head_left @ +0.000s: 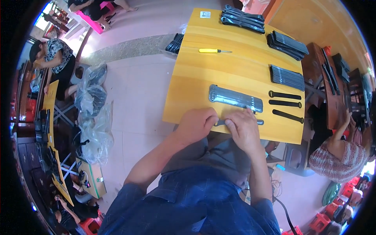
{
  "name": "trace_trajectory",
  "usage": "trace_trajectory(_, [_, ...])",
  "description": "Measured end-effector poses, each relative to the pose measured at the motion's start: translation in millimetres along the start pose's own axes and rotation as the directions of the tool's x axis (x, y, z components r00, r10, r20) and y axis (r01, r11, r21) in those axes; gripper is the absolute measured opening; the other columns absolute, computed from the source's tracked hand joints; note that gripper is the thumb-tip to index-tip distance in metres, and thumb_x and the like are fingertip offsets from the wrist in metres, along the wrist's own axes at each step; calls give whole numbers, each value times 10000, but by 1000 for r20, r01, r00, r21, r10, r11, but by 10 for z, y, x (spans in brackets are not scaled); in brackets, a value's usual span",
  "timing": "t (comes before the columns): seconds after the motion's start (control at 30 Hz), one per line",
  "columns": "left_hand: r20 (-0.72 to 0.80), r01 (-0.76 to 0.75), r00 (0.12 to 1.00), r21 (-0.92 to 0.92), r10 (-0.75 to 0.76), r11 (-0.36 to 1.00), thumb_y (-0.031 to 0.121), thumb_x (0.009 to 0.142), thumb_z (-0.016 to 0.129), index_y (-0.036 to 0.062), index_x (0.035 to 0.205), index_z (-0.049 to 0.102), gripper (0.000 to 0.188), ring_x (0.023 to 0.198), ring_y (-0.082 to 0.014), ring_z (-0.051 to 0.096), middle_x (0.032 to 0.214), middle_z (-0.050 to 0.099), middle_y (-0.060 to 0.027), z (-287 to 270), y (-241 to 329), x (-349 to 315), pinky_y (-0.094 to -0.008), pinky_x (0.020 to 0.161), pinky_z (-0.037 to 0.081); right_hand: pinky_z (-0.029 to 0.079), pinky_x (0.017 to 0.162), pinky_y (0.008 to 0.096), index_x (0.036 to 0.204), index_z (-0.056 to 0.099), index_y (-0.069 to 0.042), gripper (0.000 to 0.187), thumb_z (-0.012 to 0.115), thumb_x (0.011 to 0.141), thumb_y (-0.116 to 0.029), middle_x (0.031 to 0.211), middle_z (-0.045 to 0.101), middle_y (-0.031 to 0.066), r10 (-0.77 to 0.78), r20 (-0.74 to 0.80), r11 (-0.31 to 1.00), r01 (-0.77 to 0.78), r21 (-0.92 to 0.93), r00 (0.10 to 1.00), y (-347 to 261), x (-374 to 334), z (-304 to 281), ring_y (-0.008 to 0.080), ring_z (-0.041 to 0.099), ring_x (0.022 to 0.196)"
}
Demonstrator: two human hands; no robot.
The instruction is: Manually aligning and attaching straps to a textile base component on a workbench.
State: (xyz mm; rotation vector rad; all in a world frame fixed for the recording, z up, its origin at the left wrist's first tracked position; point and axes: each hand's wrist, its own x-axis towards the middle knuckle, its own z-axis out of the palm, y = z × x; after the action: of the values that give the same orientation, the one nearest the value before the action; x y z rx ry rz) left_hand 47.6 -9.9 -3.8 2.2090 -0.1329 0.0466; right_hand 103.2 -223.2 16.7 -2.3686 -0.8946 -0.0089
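Observation:
At the near edge of the yellow table [192, 74], my left hand [197, 123] is closed, its fingertips at the left end of a black strap [260, 122]. My right hand [243, 127] is curled over the same strap, whose end sticks out past the fingers; its middle is hidden. Just beyond lies a flat bundle of black straps [235, 98], touched or nearly touched by my right fingertips. To the right, three single straps lie apart: a far one [285, 95], a middle one [285, 103] and a near one [288, 116].
Strap stacks lie along the right side [288, 77], farther back [288, 44] and at the far edge [243, 19]. A yellow-handled screwdriver [214, 51] rests farther left. Plastic bags [92, 113] lie on the floor. People sit left [58, 58] and right [338, 158].

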Motion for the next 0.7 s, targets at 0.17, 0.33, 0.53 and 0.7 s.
trace_trajectory(0.17, [-134, 80, 987, -104, -93, 991, 163, 970, 669, 58, 958, 712, 114, 686, -298, 699, 800, 716, -133, -46, -135, -19, -388, 642, 541, 535, 810, 511, 906, 688, -49, 112, 683, 934, -158, 844, 683, 160, 47, 114, 981, -68, 184, 992, -31, 286, 33, 397, 673, 850])
trace_trajectory(0.33, [-239, 129, 962, -26, -131, 991, 160, 962, 658, 61, 972, 717, 116, 729, -332, 692, 820, 706, -151, -122, -160, -7, -426, 663, 537, 526, 740, 490, 920, 691, -51, 112, 672, 943, -159, 858, 689, 169, 94, 84, 982, -106, 157, 992, 117, 502, 35, 395, 677, 847])
trace_trajectory(0.53, [-261, 72, 964, 93, -46, 993, 132, 941, 690, 49, 976, 715, 93, 768, -344, 709, 862, 723, -151, -110, -309, -96, -414, 674, 553, 528, 754, 492, 935, 691, -49, 143, 656, 966, -184, 896, 704, 177, 169, 156, 965, -196, 175, 973, 108, 670, 67, 403, 679, 864])
trace_trajectory(0.7, [-267, 66, 963, 93, -39, 993, 136, 937, 695, 55, 957, 706, 84, 799, -344, 715, 891, 730, -143, -86, -305, -75, -426, 691, 561, 524, 743, 501, 936, 693, -51, 153, 658, 967, -197, 892, 704, 189, 212, 183, 967, -234, 105, 960, 128, 705, 150, 417, 676, 854])
